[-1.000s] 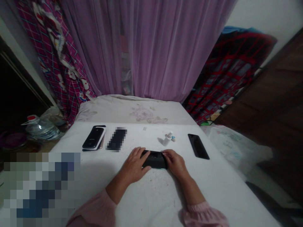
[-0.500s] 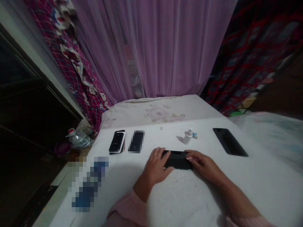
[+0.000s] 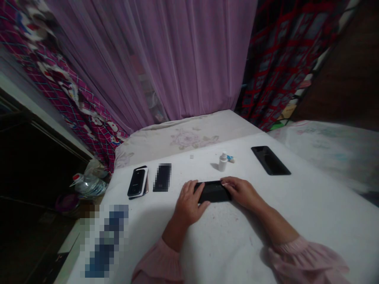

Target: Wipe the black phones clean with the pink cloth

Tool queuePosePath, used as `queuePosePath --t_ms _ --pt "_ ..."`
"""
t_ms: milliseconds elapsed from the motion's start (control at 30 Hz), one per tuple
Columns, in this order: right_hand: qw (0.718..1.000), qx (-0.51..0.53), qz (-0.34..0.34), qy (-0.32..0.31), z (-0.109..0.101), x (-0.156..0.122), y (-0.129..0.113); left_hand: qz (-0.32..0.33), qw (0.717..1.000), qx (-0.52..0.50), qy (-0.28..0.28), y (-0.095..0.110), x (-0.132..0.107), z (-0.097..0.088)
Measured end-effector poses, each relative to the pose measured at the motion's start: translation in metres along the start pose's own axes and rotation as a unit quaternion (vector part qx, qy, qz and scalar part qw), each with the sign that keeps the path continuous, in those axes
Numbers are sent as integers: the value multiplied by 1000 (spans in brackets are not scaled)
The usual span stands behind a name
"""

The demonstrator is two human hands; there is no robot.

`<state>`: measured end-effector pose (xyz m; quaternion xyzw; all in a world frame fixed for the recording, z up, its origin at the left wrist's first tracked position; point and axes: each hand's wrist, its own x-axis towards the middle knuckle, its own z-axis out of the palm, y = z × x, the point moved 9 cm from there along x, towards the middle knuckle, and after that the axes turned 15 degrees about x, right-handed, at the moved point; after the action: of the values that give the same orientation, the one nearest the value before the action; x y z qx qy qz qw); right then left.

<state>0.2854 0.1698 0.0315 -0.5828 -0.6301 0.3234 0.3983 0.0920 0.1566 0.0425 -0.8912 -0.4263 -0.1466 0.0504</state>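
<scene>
A black smartphone (image 3: 214,193) lies lengthwise across the white-covered table. My left hand (image 3: 188,204) grips its left end, fingers over the far edge and thumb along the near one. At the right end is my right hand (image 3: 242,192), its fingertips pinched together against the glossy surface. Something small and pale shows at those fingertips, too small to name. Just beyond the phone stands a small white bottle (image 3: 222,163), upright and capped, with a small blue-and-white item (image 3: 230,159) behind it.
Another black phone (image 3: 271,160) lies at the right. At the left are a stack of phones (image 3: 138,182), a blurred dark rectangle (image 3: 162,177) and a blurred blue area (image 3: 103,244). A water jug (image 3: 89,185) stands beyond the table's left edge. Purple curtains (image 3: 195,59) hang behind.
The camera view has shifted and tilted, so the table's things appear further left. Both hands remain on the phone, with the right fingertips now nearer its far right corner.
</scene>
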Motion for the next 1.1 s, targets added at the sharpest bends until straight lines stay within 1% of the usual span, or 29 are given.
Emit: queuePosePath --t_ms 100,200,300,433,533,633,767,867,967,1100 --pt "998 54 -11 -32 0 -5 -1 7 1000 1 1 1 1 -2" --pt "997 60 -20 -36 0 -6 -3 10 1000 0 6 1 1 -3" --pt "999 22 -16 -16 1 -1 -4 11 1000 -2 9 1 1 -2" --pt "998 -53 0 32 0 9 -5 4 1000 2 9 -1 1 0" --pt "997 -67 -1 40 1 12 -6 -1 1000 3 13 -1 1 0" --pt "1000 -14 -3 1 1 10 -3 -3 1000 1 17 -1 2 0" --pt "991 97 -18 -89 1 -2 -3 -4 1000 -2 16 -2 2 0" --pt "985 116 -21 -124 2 -8 -3 -4 1000 -2 7 -1 3 1" --pt "990 90 -21 -105 2 -3 -1 -6 1000 3 0 -1 3 1" --pt "999 13 -13 -33 3 8 -1 -13 1000 12 -5 -1 4 1"
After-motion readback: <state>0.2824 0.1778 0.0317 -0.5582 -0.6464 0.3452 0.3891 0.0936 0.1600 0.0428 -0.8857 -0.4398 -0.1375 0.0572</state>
